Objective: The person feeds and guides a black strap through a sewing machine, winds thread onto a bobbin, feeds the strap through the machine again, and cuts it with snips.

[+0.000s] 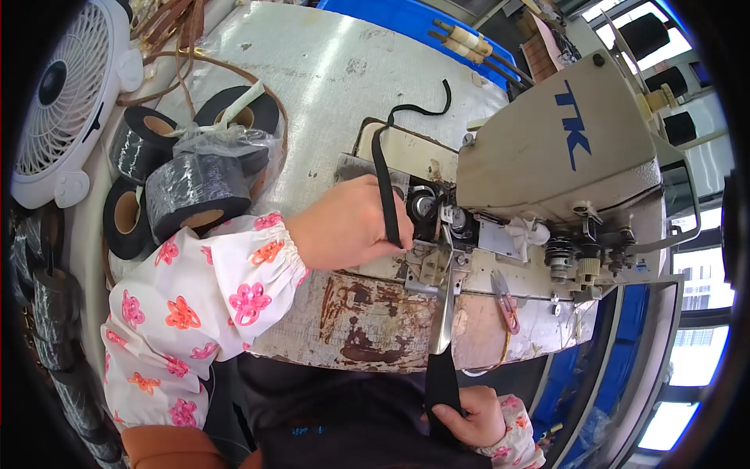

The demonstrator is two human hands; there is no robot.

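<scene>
My left hand [355, 223] is closed in a pinch beside the needle area of the sewing machine [547, 148]. A narrow black strip [380, 168] runs up from its fingertips, over the machine bed, and curls at its far end. Below the table's front edge, my right hand [475, 418] grips a wider black fabric tape [443, 387], thumb on top. That tape enters the lower end of a long metal folder guide [442, 316], which leads up to the needle area. My left fingers partly hide the strip's near end.
Thread snips [505, 301] with pink handles lie right of the guide. Wrapped black tape rolls [195, 191] stand at left, near a white fan [66, 102]. A blue tray [383, 12] is behind the worn table [312, 86]. Thread cones [644, 35] hang upper right.
</scene>
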